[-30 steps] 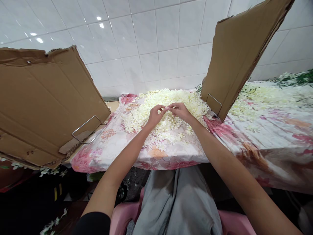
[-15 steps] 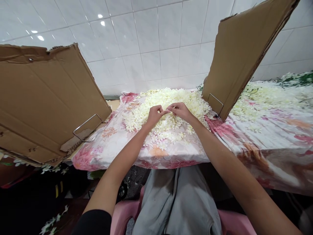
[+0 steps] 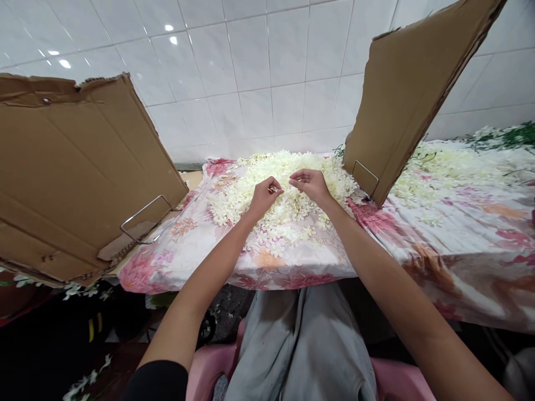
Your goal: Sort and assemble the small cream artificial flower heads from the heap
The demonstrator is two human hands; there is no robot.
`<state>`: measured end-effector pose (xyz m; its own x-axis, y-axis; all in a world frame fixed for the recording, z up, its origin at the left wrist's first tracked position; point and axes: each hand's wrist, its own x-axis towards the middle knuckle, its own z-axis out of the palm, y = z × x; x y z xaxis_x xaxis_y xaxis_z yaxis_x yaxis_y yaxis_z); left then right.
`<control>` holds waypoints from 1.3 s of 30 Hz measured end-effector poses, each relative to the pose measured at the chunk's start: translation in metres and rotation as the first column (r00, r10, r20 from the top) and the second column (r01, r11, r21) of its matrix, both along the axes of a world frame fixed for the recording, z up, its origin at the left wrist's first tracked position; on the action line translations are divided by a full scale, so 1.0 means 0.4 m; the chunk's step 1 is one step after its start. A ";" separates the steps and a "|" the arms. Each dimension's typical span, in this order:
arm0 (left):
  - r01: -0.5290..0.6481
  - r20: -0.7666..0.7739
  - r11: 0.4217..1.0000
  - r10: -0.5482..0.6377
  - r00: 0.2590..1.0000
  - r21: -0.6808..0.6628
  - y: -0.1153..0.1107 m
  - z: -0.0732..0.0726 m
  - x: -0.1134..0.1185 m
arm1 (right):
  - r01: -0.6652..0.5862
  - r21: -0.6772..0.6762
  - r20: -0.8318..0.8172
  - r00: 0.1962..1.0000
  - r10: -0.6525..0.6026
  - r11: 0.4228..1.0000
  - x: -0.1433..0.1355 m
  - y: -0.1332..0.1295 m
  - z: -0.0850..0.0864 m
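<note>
A loose heap of small, cream-white, many-petalled blossoms [image 3: 288, 209] lies mid-frame. Above it, the left hand [image 3: 263, 197] and right hand [image 3: 312, 185] curl, apart; I cannot tell whether either pinches anything.

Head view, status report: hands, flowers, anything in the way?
Left hand and right hand apart, over flower pile. Any held flower: can't tell. Left cardboard panel, right cardboard panel flank pile; neither blocks hands.
</note>
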<state>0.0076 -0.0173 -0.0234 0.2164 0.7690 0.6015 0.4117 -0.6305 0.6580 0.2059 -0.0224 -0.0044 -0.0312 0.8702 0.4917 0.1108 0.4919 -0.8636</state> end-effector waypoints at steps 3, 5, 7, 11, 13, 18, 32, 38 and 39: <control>-0.036 0.017 0.999 0.035 0.999 0.022 0.005 0.004 -0.006 | 0.104 0.008 0.015 0.994 -0.104 0.995 0.012 0.011 -0.003; -0.078 0.006 0.995 0.078 0.997 0.062 0.009 0.011 -0.013 | 0.186 0.036 0.069 0.980 -0.188 0.982 0.020 0.016 -0.006; -0.139 -0.038 0.982 0.145 0.989 0.128 0.014 0.021 -0.024 | 0.273 0.096 0.162 0.944 -0.286 0.957 0.026 0.018 -0.011; -0.232 -0.139 0.948 0.265 0.954 0.218 0.018 0.044 -0.053 | 0.365 0.226 0.401 0.810 -0.428 0.903 0.028 0.018 -0.030; -0.281 -0.194 0.937 0.320 0.927 0.207 0.016 0.047 -0.067 | 0.350 0.213 0.546 0.732 -0.408 0.912 0.023 0.017 -0.042; -0.463 -0.541 0.886 0.379 0.751 -0.021 0.016 0.022 -0.095 | 0.323 -0.011 0.825 0.538 -0.174 0.946 0.003 0.014 -0.061; -0.510 -0.680 0.860 0.394 0.619 0.034 0.027 0.001 -0.104 | 0.201 0.157 0.771 0.586 -0.247 0.967 0.046 0.042 -0.079; -0.509 -0.663 0.861 0.388 0.641 0.012 0.036 0.003 -0.105 | 0.338 0.243 0.710 0.577 -0.405 0.909 0.013 0.012 -0.051; -0.513 -0.667 0.858 0.389 0.635 0.012 0.037 0.003 -0.105 | 0.359 0.291 0.657 0.598 -0.458 0.887 0.012 0.008 -0.042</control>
<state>-0.0344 -0.0025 -0.0222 0.0902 0.9454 0.3132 0.9649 -0.1608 0.2076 0.2108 -0.0190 -0.0210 -0.0583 0.8163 0.5746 0.8614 0.3321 -0.3843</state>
